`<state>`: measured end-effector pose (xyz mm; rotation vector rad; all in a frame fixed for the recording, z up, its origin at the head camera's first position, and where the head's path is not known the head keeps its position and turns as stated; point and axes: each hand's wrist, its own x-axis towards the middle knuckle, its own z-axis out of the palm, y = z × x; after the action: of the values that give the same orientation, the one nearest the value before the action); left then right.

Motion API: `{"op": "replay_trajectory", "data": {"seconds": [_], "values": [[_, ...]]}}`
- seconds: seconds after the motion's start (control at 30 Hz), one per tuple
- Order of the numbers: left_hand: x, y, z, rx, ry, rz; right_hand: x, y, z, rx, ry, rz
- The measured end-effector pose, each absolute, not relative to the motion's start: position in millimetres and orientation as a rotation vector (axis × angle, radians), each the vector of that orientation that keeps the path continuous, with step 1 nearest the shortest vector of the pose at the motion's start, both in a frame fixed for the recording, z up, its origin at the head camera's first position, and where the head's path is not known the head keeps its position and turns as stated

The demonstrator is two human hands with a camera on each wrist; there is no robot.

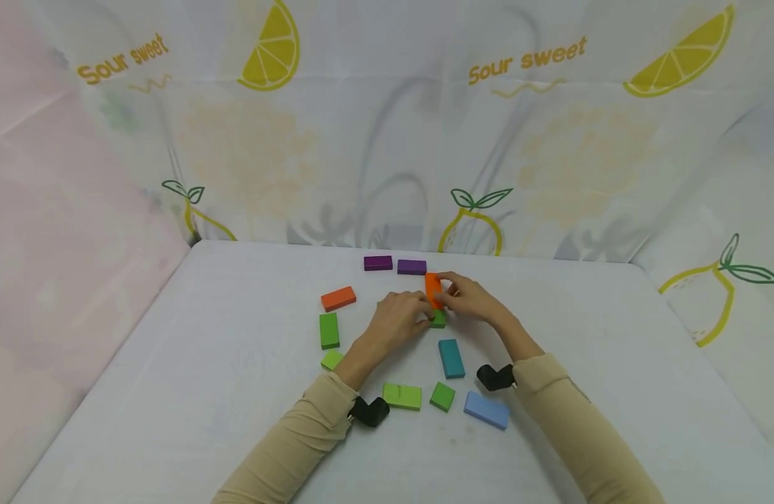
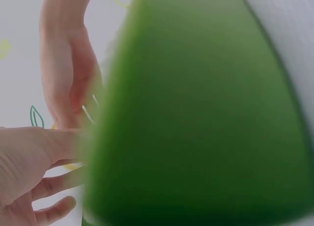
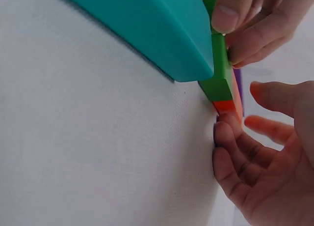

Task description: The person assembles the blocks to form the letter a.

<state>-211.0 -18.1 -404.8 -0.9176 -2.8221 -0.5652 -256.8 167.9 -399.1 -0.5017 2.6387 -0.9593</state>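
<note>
Both hands meet toward the far middle of the white table. My right hand [image 1: 465,295] holds an orange block [image 1: 433,288] from its right side, fingers bent at its edge. The orange block's near end meets a small green block [image 1: 438,320]. My left hand [image 1: 396,315] has thumb and fingertips on that green block, pinching it, as the right wrist view shows with the left fingers [image 3: 255,44]. A teal block [image 1: 452,358] lies just nearer. In the left wrist view, a large blurred green block [image 2: 196,113] hides much of the hands.
Two purple blocks [image 1: 412,267] lie at the back. On the left are a red-orange block [image 1: 339,298], a green block [image 1: 329,330] and a lime block [image 1: 331,360] partly behind my forearm. Nearer lie a lime block [image 1: 402,396], a green block [image 1: 443,396] and a blue block [image 1: 486,409].
</note>
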Motion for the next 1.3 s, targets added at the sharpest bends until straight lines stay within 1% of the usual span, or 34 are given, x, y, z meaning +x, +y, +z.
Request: {"op": "replay_trajectory", "data": {"seconds": [0.2, 0.5, 0.87, 1.3], "values": [[-212.9, -22.1, -399.8, -0.917, -2.855, -0.602, -246.9, 176.3, -399.1, -0.562, 2.598, -1.033], [-220.0, -44.9, -386.9, -0.844, -2.965, -0.68, -234.8, 186.6, -400.3, -0.494, 2.51, -1.122], [-224.6, -60.9, -390.0, -0.769, -3.106, -0.62, -226.2, 188.0, -408.8, -0.533, 2.474, -1.283], [-223.0, -63.3, -391.0, -0.728, -3.147, -0.658, -221.9, 188.1, -413.8, -0.53, 2.482, -1.314]]}}
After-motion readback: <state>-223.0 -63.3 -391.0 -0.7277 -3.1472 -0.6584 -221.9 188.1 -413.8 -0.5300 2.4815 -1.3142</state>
